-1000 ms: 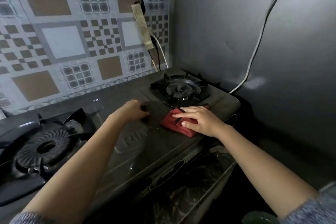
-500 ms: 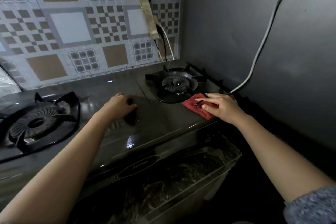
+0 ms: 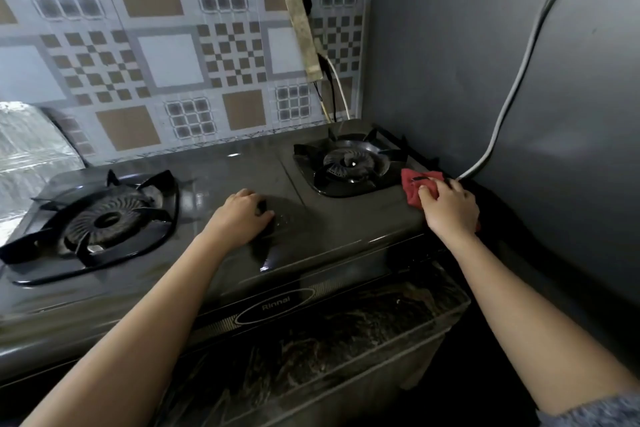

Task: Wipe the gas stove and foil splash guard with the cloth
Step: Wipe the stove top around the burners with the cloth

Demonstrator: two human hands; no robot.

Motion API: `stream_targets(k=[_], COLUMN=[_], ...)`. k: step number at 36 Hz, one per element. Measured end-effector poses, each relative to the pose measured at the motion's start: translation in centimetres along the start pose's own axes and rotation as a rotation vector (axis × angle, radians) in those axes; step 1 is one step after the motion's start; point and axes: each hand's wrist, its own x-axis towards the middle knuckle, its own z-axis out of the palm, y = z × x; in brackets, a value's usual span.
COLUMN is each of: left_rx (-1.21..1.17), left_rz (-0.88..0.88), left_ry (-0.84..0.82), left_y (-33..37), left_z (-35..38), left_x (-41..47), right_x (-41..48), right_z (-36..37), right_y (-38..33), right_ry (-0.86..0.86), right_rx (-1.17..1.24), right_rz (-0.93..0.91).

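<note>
While the left hand (image 3: 240, 215) rests palm down on the middle of the gas stove (image 3: 322, 218), its fingers curled together and holding nothing, the right hand (image 3: 450, 206) presses a red cloth (image 3: 414, 185) onto the stove's right edge. The cloth lies mostly under the palm, a crumpled part showing past the fingertips (image 3: 423, 189), just beside the right burner (image 3: 349, 165). The right fingers lie close together, flat on the fabric. The foil splash guard (image 3: 31, 149) stands at far left, well apart from both hands.

Glossy dark metal stove (image 3: 221, 166), red cloth (image 3: 414, 189), crinkly shiny foil (image 3: 31, 146).
</note>
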Motion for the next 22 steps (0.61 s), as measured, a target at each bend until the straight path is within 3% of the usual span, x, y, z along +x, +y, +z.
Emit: stream_targets(k=[4, 16, 22], left_rx=[0.012, 0.021, 0.098], left_rz=[0.008, 0.134, 0.157], left_ry=[-0.017, -0.094, -0.003], left_y=[-0.4, -4.5, -7.4], left_z=[-0.3, -2.6, -2.4], left_x=[-1.7, -9.7, -13.3], right_x=[-2.2, -10.0, -13.4], right_z=[0.6, 2.3, 2.9], right_y=[-1.4, -9.6, -12.9], right_ry=[0.016, -0.077, -0.138], right_rx=[0.055, 0.064, 0.02], right_rz=[0.114, 0.195, 0.159])
